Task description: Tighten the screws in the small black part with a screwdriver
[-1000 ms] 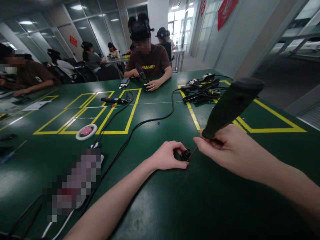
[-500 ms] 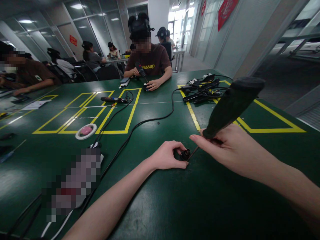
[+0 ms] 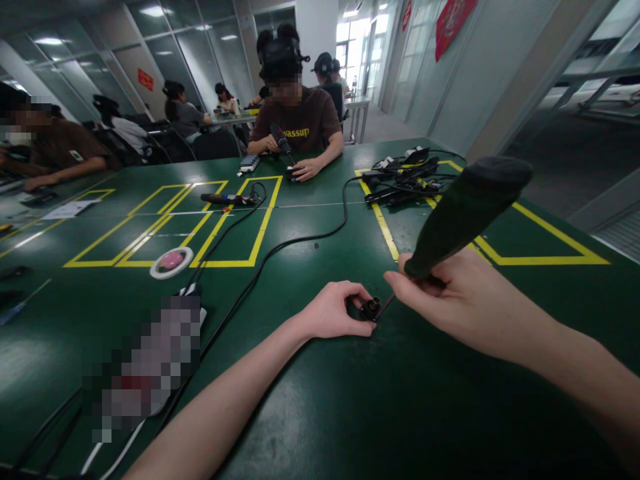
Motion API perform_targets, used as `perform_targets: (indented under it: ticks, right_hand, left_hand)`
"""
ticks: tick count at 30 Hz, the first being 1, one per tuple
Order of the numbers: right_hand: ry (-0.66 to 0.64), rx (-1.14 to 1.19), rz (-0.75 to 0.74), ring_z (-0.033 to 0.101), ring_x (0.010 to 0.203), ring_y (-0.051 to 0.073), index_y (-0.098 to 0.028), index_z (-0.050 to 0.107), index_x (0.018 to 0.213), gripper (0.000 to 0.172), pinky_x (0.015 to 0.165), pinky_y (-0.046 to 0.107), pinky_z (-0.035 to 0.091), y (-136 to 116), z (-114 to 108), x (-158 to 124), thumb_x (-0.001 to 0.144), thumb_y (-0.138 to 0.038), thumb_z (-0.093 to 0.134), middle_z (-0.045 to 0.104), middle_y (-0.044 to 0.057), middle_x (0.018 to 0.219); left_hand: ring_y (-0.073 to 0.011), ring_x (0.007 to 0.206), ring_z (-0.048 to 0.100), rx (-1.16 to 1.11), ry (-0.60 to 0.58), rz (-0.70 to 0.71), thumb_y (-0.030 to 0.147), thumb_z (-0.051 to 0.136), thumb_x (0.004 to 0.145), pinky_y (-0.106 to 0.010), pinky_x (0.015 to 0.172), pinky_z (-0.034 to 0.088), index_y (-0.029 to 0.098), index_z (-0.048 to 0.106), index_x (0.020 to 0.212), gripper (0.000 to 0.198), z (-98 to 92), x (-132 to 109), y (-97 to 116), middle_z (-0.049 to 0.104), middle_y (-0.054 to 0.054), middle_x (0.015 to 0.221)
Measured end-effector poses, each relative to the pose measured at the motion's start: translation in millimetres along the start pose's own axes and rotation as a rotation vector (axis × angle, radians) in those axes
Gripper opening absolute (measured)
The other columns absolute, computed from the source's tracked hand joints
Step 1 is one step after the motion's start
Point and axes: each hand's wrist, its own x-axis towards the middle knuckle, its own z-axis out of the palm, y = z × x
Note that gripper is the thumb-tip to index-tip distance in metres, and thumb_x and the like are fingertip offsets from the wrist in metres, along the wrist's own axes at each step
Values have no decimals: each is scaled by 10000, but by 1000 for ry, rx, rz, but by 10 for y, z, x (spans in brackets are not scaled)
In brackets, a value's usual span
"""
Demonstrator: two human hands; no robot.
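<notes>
My left hand (image 3: 334, 310) rests on the green table (image 3: 350, 400), fingers curled round a small black round part (image 3: 371, 309) and pinning it in place. My right hand (image 3: 453, 293) grips a dark electric screwdriver (image 3: 463, 213) near its lower end. The tool's body slants up and to the right, and its thin bit (image 3: 385, 306) points down-left onto the small part. Both forearms come in from the bottom of the view.
A black cable (image 3: 280, 247) crosses the table past yellow tape boxes (image 3: 200, 220). A pink and white roll (image 3: 173, 261) lies at left, a second screwdriver (image 3: 225, 199) farther back, a tangle of black tools (image 3: 405, 177) at right. A person opposite (image 3: 295, 123) works with a similar tool; other people sit at far left.
Almost nothing has moved. My right hand shifted slightly, its forefinger stretching out and drawing back, while the bit stays on the part.
</notes>
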Motion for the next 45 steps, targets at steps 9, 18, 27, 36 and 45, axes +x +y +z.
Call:
perform_targets:
  ticks: [9, 18, 27, 36, 45]
  right_hand:
    - [-27, 3, -7, 390, 438, 132, -242, 446, 545, 353, 470, 293, 268, -6, 2, -8, 837, -439, 443, 416, -24, 490]
    - [-54, -11, 42, 402, 459, 138, -232, 467, 555, 401, 492, 298, 276, -32, -30, -12, 853, -500, 449, 430, -16, 498]
    - [-48, -46, 30, 382, 471, 137, -235, 403, 509, 562, 538, 324, 240, 33, 4, -25, 919, -618, 421, 401, -8, 481]
    - [-12, -13, -16, 363, 419, 114, -238, 391, 517, 429, 488, 291, 239, -16, -19, -4, 878, -454, 481, 394, -29, 462]
    - [-22, -20, -12, 347, 431, 117, -244, 389, 520, 420, 480, 294, 236, 4, -15, -24, 873, -456, 475, 376, -34, 470]
  left_hand:
    - [-127, 715, 573, 11, -6, 8, 225, 825, 647, -246, 704, 470, 142, 741, 906, 284, 3, 3, -12, 668, 6, 832]
    - [-138, 735, 581, -6, -12, -20, 229, 815, 646, -246, 700, 462, 142, 727, 886, 270, -8, -6, 29, 664, 4, 828]
    - [-145, 762, 597, -9, -4, -6, 203, 818, 644, -261, 725, 478, 146, 716, 874, 258, -2, 1, 19, 676, -3, 854]
    - [-146, 765, 593, -30, -14, 13, 192, 814, 656, -258, 726, 476, 137, 711, 870, 243, -8, -2, 39, 658, 7, 820]
    - [-142, 751, 585, -13, -16, 8, 207, 806, 653, -260, 731, 474, 140, 718, 888, 259, -6, 0, 26, 669, 3, 838]
